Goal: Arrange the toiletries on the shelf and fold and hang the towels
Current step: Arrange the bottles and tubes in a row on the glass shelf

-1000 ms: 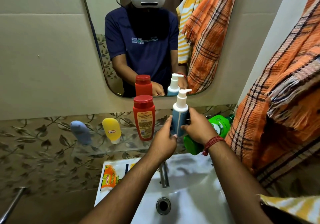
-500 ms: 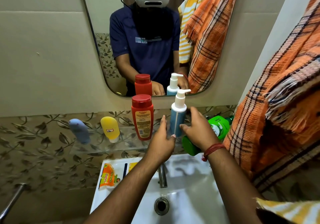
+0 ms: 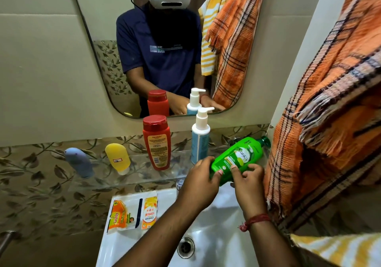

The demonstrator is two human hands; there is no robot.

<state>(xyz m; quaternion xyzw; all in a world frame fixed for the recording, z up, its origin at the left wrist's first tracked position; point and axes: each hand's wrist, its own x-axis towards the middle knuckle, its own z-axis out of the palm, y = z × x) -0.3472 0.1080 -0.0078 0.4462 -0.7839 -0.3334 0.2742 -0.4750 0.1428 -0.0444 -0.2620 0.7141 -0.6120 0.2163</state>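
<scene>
A green shampoo bottle (image 3: 239, 158) lies tilted at the right end of the glass shelf (image 3: 140, 170), cap pointing up and right. My left hand (image 3: 201, 179) grips its base from the left, and my right hand (image 3: 248, 181) holds it from below on the right. On the shelf stand a blue-and-white pump bottle (image 3: 200, 141), a red bottle (image 3: 157, 143), a yellow tube (image 3: 118, 158) and a grey-blue tube (image 3: 79, 161). An orange checked towel (image 3: 329, 112) hangs at the right. A yellow striped towel (image 3: 338, 248) lies over my right arm.
A white sink (image 3: 216, 225) with a drain is below the shelf. A scrub pad packet (image 3: 121, 215) and a small sachet (image 3: 149, 210) lie on its left rim. The mirror (image 3: 165, 46) hangs above. A metal bar (image 3: 6, 241) shows at the lower left.
Both hands let go of the pump bottle, which now stands alone on the shelf. They moved right and took hold of the green bottle.
</scene>
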